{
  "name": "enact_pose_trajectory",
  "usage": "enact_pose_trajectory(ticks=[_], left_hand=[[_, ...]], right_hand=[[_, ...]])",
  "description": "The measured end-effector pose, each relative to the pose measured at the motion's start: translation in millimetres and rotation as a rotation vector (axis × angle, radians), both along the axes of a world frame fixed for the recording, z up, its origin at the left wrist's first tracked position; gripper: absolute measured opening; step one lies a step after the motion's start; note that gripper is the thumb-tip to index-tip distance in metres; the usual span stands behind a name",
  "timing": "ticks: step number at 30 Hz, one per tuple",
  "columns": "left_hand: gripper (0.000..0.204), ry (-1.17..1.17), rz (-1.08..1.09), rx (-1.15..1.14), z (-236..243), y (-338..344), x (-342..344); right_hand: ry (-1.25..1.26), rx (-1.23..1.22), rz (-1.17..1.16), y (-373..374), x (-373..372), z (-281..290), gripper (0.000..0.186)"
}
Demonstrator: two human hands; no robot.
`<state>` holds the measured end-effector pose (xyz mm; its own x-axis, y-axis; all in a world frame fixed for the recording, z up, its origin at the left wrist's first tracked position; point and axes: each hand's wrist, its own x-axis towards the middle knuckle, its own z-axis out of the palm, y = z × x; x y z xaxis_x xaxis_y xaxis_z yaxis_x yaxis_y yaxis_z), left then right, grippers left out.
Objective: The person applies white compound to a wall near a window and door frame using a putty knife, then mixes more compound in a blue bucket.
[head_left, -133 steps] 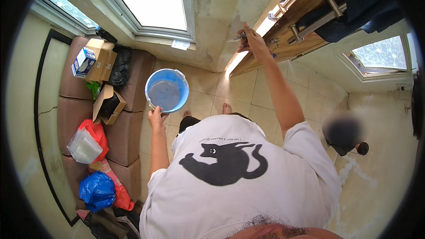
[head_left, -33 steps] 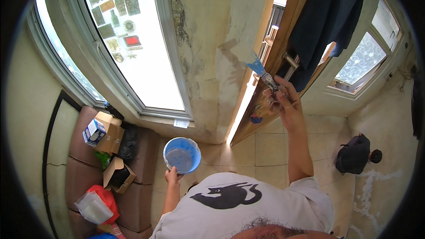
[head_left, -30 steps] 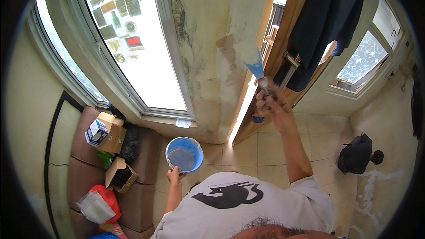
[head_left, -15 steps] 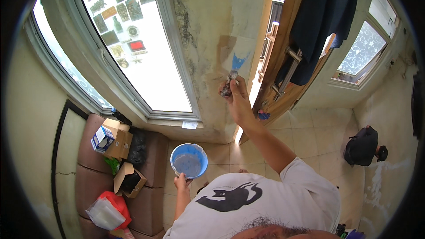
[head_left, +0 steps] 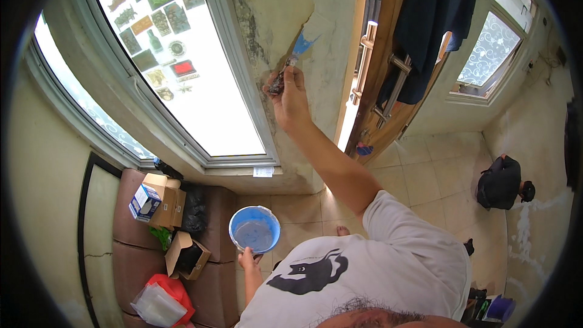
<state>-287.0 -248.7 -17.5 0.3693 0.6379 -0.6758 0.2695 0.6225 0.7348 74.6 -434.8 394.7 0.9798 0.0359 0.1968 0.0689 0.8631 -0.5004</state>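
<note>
My right hand [head_left: 288, 92] is closed around the dark, smeared handle of a putty knife [head_left: 306, 42]. Its wide blade shows blue near the handle and pale toward the far edge, and it lies against or very close to the stained wall [head_left: 267, 18] between window and door. Contact cannot be made out for certain. Lower down, my left hand [head_left: 249, 260] grips the near rim of a blue bucket [head_left: 273, 225]. Greyish matter sits in the bottom of the bucket, and some of that hand's fingers are hidden beneath it.
Left of the wall is a window [head_left: 200, 97] with a grey frame. A wooden door [head_left: 379, 54] with long metal handles stands ajar on the right, dark cloth [head_left: 437, 30] hanging over it. Boxes [head_left: 161, 200] lie on a brown sofa [head_left: 130, 237]. A dark-clothed person [head_left: 499, 182] is low on the floor.
My right hand has moved up and left along the wall with the putty knife, which now tilts more to the right. My left hand still holds the bucket, little moved.
</note>
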Motion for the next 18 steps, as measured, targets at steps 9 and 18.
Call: enact_pose_trajectory(ticks=[9, 18], left_hand=[[0.029, 0.024, -0.025, 0.031, 3, 16, 7], [0.028, 0.005, -0.073, 0.012, -1, 9, 24]], right_hand=[[-0.072, -0.091, -0.064, 25, -23, -34, 0.017], [-0.074, -0.241, -0.19, -18, 11, -9, 0.022]])
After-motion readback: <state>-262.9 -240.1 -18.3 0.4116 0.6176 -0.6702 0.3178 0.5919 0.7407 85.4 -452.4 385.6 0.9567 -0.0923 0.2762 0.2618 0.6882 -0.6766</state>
